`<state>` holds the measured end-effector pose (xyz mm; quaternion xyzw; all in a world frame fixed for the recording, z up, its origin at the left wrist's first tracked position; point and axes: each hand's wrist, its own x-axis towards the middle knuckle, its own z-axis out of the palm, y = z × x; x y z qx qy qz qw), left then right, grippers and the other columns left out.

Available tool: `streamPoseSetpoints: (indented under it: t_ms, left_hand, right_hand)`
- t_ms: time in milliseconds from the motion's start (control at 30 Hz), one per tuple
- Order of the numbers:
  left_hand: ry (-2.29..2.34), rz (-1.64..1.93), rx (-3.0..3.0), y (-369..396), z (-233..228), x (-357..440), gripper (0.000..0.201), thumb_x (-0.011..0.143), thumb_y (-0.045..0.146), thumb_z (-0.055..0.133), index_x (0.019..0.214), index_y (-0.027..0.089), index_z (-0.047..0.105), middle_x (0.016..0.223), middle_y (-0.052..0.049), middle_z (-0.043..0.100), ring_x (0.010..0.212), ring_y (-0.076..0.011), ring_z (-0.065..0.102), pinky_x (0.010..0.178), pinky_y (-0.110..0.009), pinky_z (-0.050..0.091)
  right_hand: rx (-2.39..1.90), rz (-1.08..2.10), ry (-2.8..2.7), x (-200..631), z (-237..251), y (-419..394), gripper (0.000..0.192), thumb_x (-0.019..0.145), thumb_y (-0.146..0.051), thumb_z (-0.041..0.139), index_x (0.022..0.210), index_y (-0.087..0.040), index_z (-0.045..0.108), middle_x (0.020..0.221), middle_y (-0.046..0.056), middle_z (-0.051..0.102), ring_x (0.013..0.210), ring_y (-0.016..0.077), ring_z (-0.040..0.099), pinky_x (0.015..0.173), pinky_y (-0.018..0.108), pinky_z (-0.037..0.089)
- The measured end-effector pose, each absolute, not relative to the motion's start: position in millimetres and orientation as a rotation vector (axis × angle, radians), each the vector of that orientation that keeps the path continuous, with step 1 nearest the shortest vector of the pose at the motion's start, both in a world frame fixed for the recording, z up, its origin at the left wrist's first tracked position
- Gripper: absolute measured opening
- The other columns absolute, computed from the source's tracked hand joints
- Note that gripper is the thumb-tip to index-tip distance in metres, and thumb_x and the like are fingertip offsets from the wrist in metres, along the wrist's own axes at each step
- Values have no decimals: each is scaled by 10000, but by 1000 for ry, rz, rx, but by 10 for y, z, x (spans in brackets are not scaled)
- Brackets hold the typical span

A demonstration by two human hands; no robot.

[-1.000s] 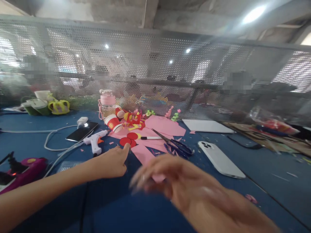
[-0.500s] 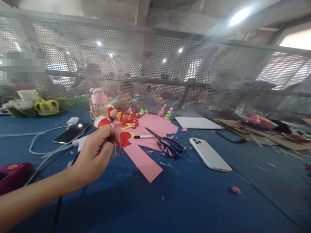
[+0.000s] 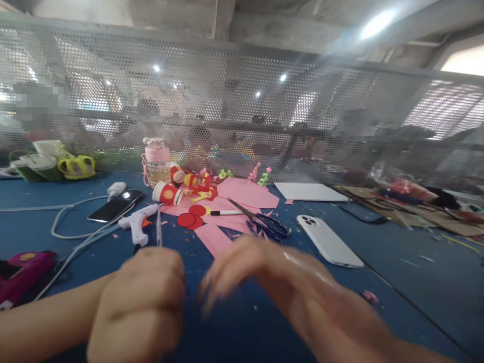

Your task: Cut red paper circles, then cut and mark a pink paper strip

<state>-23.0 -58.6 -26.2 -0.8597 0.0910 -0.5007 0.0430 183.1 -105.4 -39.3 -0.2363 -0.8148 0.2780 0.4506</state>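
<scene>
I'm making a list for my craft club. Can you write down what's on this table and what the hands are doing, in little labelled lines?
Left hand: closed in a fist around a thin stick that points upward
Right hand: blurred, fingers spread, holds nothing that shows
Table: blue
Behind the hands: pink paper, red paper circles, scissors, a pen
Left side: white glue gun, black phone
Right side: white phone
Back: pink bottle, paper cup on its side
</scene>
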Motion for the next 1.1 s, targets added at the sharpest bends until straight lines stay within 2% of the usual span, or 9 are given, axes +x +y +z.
streamPoseSetpoints:
  t_ms: [67, 167, 300, 433, 567, 667, 767, 967, 1100]
  left_hand:
    - [588, -1171, -2705, -567, -397, -158, 454, 902, 100, 302, 484, 196, 451, 522, 28, 413, 409, -78, 430, 400, -229, 421]
    - [778, -1073, -2648, -494, -634, -67, 389, 809, 72, 395, 444, 190, 456, 523, 28, 397, 426, -88, 424, 444, -248, 425]
    - [584, -955, -2729, -404, -787, -59, 304, 802, 79, 500, 521, 175, 564, 526, 21, 472, 502, -112, 486, 600, -267, 493]
    - [486, -964, -2739, -383, -786, -100, 329, 847, 102, 483, 543, 175, 588, 534, 12, 518, 550, -120, 513, 675, -268, 503]
    - [507, -973, -2704, -391, -784, -115, 312, 857, 118, 508, 569, 191, 603, 545, 27, 533, 564, -112, 522, 693, -260, 496]
    - [490, -949, -2727, -391, -782, -116, 309, 860, 113, 509, 579, 197, 607, 554, 28, 543, 582, -114, 530, 713, -256, 496]
    - [484, -945, -2750, -380, -777, -113, 310, 855, 102, 501, 575, 188, 605, 554, 20, 541, 584, -122, 527, 708, -263, 500]
    - [507, -1065, -2716, -361, -814, -122, 306, 823, 83, 503, 549, 182, 594, 554, 16, 527, 608, -124, 524, 738, -264, 498]
    - [447, -1215, -2629, -371, -816, -128, 340, 832, 89, 473, 521, 187, 570, 555, 17, 521, 605, -121, 511, 734, -265, 508]
  right_hand:
    - [-613, 536, -1859, 1842, -323, -695, 390, 964, -289, 238, 900, -217, 616, 890, 58, 668, 858, 188, 638, 797, 353, 523]
    - [-760, 261, -2063, 1951, -532, -277, 264, 914, -259, 382, 1010, -163, 608, 1033, 127, 659, 1046, 228, 600, 924, 414, 476]
    - [-867, 306, -2590, 2034, -876, -84, 486, 913, -298, 392, 1350, -90, 435, 1456, 183, 392, 1378, 246, 298, 1114, 466, 282]
    - [-1124, 389, -2645, 1926, -1056, -154, 575, 949, -321, 270, 1447, -34, 274, 1512, 174, 265, 1411, 239, 179, 1139, 485, 208]
    - [-1340, 459, -2386, 1759, -1161, -293, 616, 946, -414, 276, 1469, -88, 255, 1517, 157, 240, 1407, 267, 159, 1136, 525, 173]
    - [-1339, 705, -2193, 1710, -1139, -385, 697, 927, -533, 279, 1469, -95, 257, 1528, 139, 211, 1411, 266, 115, 1145, 503, 129]
    - [-1226, 1014, -2000, 1789, -1041, -414, 690, 920, -582, 268, 1454, -147, 314, 1508, 113, 285, 1391, 247, 231, 1137, 460, 199]
    - [-1051, 718, -2378, 2147, -894, -264, 681, 889, -545, 421, 1434, -143, 354, 1504, 121, 287, 1393, 254, 236, 1134, 475, 184]
    - [-1032, 567, -2666, 2295, -869, -157, 896, 737, -590, 632, 1449, -151, 314, 1480, 138, 330, 1367, 292, 291, 1109, 487, 249]
